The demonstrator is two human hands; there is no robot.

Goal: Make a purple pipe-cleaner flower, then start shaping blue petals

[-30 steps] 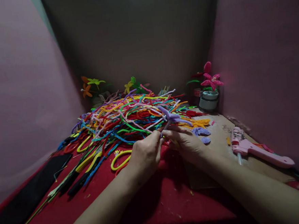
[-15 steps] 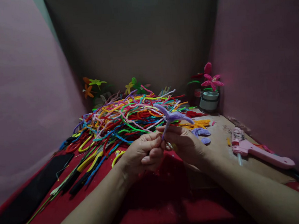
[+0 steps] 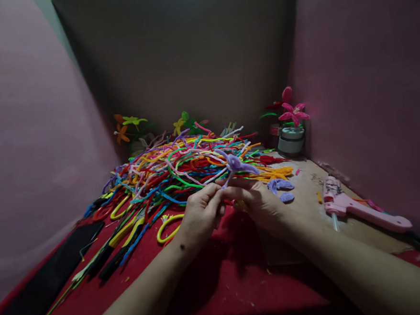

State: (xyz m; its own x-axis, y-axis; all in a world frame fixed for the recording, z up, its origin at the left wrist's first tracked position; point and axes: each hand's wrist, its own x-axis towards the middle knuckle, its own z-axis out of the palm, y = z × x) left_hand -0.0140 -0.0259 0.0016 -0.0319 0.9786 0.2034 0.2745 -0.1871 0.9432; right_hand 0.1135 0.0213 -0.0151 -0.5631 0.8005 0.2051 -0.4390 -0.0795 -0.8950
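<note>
A purple pipe-cleaner flower (image 3: 237, 163) with spread petals stands up between my two hands. Its lower end disappears behind my fingers. My left hand (image 3: 203, 210) is closed, thumb and fingertips pinched at the flower's stem. Opposite it, my right hand (image 3: 258, 199) is closed round the same stem just under the petals. Loose purple petals (image 3: 282, 186) lie on the brown board right of my right hand. Beyond both hands spreads a tangled heap of coloured pipe cleaners (image 3: 181, 164).
A pink glue gun (image 3: 357, 209) rests on the board (image 3: 305, 179) at right. Pliers (image 3: 124, 235), yellow-handled scissors (image 3: 170, 227) and a black flat object (image 3: 46, 279) lie at left on red cloth (image 3: 226, 290). A pink flower (image 3: 294, 114) stands in a grey pot (image 3: 291, 140).
The flower has tilted and sunk a little, its petals turning more toward me. My left hand has rolled over, with its back now uppermost. The whole view has shifted slightly.
</note>
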